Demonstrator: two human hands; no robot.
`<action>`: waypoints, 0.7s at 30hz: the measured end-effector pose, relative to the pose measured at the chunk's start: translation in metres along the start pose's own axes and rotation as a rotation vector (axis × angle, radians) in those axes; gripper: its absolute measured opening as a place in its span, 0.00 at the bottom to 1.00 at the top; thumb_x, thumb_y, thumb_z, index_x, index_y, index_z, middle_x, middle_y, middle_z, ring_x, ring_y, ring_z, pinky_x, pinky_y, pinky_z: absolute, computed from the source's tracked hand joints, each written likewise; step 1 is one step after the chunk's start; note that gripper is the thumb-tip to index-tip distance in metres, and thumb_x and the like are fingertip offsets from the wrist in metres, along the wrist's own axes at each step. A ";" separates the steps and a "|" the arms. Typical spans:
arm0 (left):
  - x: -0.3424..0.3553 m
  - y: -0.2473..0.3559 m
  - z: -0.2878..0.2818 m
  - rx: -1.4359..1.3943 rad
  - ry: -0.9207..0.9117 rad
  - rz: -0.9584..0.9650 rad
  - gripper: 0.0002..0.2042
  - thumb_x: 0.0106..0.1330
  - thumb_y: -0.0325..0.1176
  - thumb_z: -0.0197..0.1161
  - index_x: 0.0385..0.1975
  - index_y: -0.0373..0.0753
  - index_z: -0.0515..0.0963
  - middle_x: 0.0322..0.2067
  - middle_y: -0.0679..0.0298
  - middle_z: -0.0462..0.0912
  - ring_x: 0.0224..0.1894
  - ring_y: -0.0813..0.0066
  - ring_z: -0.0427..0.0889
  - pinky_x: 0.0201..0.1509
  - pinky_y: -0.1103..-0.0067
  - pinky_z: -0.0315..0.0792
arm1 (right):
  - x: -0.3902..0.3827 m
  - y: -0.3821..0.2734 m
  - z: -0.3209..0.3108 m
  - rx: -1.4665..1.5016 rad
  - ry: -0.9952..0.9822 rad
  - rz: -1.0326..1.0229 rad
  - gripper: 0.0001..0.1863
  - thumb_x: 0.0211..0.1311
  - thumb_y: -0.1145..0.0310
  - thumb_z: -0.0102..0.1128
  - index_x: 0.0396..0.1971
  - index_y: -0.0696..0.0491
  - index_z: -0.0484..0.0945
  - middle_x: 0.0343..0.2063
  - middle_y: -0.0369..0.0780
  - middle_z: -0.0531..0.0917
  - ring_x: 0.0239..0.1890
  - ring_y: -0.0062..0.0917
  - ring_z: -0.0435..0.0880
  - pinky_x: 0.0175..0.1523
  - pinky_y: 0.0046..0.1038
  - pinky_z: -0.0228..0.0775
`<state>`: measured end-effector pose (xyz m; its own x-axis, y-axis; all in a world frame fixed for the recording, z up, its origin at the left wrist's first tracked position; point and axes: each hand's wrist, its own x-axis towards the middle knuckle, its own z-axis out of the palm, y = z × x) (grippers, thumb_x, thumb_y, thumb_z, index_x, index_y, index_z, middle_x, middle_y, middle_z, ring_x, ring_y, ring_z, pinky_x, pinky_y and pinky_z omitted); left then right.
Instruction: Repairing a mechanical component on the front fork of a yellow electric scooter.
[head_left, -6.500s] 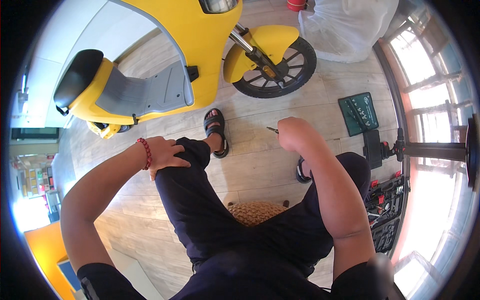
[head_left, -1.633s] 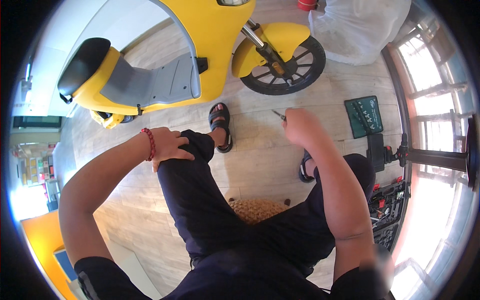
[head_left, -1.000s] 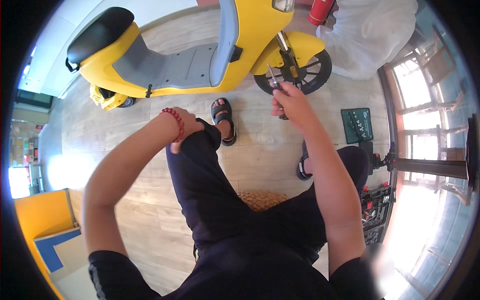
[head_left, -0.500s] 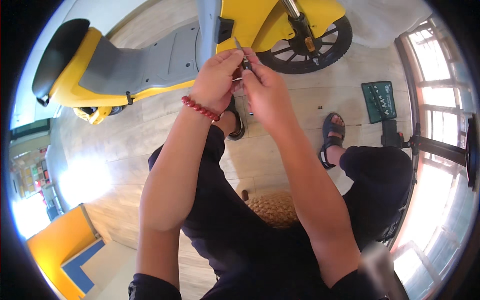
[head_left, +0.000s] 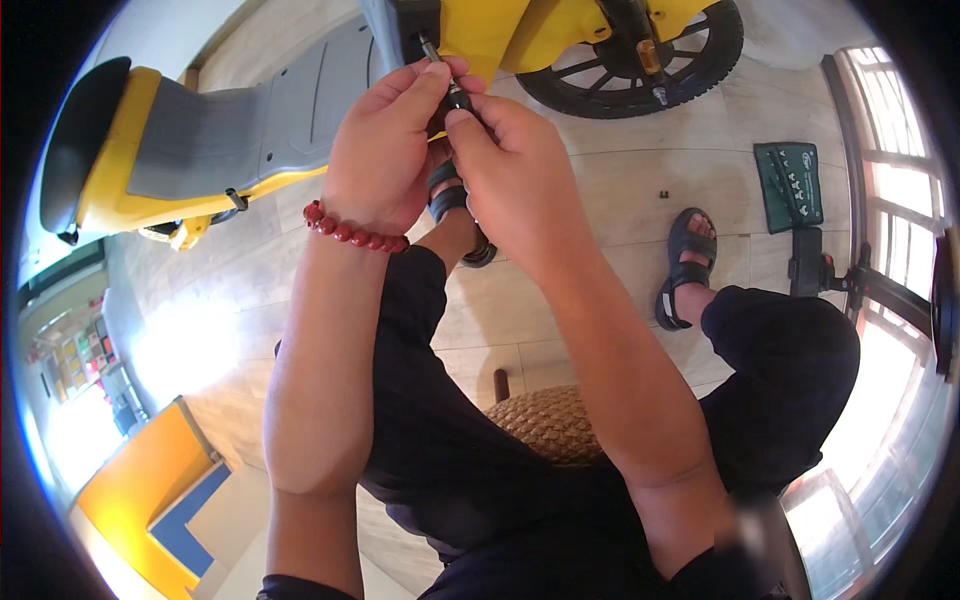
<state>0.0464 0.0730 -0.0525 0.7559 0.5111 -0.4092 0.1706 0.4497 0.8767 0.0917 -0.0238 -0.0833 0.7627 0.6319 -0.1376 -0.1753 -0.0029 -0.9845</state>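
A screwdriver-like tool with a slim metal shaft (head_left: 430,48) and dark handle sits between my two hands, in front of a yellow and grey scooter (head_left: 300,110). My left hand (head_left: 385,130), with a red bead bracelet at the wrist, pinches it round the shaft. Behind it, my right hand (head_left: 515,150) grips the dark handle with thumb and fingers. The tool's tip points up and left at a black part (head_left: 412,30) of the scooter's body; whether it touches or enters it I cannot tell. Fingers hide much of the handle.
The scooter's front wheel (head_left: 625,95) stands ahead on the right. A green tool pouch (head_left: 772,205) lies on the wooden floor beside a black stand (head_left: 806,262). Small dark pieces (head_left: 664,194) rest near my sandalled foot (head_left: 690,260). Below me is a woven stool (head_left: 545,420).
Both hands, still holding the screwdriver, have moved left and slightly up, bringing its tip up to the scooter's black part. The view has shifted, with the floor things now farther right.
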 end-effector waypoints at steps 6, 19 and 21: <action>0.004 -0.002 -0.002 0.032 0.015 -0.006 0.09 0.65 0.34 0.48 0.39 0.37 0.71 0.35 0.66 0.77 0.36 0.79 0.74 0.37 0.82 0.68 | 0.002 0.003 -0.001 0.011 -0.011 0.011 0.12 0.56 0.68 0.48 0.27 0.63 0.73 0.20 0.51 0.76 0.25 0.44 0.76 0.31 0.36 0.65; 0.002 0.000 0.005 0.069 0.058 0.017 0.09 0.64 0.33 0.49 0.38 0.37 0.73 0.34 0.66 0.78 0.35 0.79 0.74 0.35 0.82 0.68 | 0.003 0.002 -0.005 0.034 -0.035 -0.002 0.12 0.56 0.68 0.48 0.24 0.63 0.73 0.17 0.50 0.75 0.22 0.41 0.75 0.28 0.34 0.65; 0.002 0.000 0.003 0.081 0.070 0.016 0.09 0.64 0.34 0.49 0.38 0.36 0.73 0.34 0.66 0.78 0.35 0.79 0.74 0.35 0.82 0.68 | 0.003 0.004 -0.002 0.044 -0.026 0.005 0.12 0.56 0.68 0.48 0.25 0.63 0.73 0.18 0.50 0.76 0.23 0.41 0.75 0.29 0.34 0.65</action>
<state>0.0501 0.0720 -0.0524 0.7132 0.5694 -0.4089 0.2110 0.3819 0.8998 0.0945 -0.0231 -0.0878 0.7455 0.6518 -0.1390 -0.2063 0.0275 -0.9781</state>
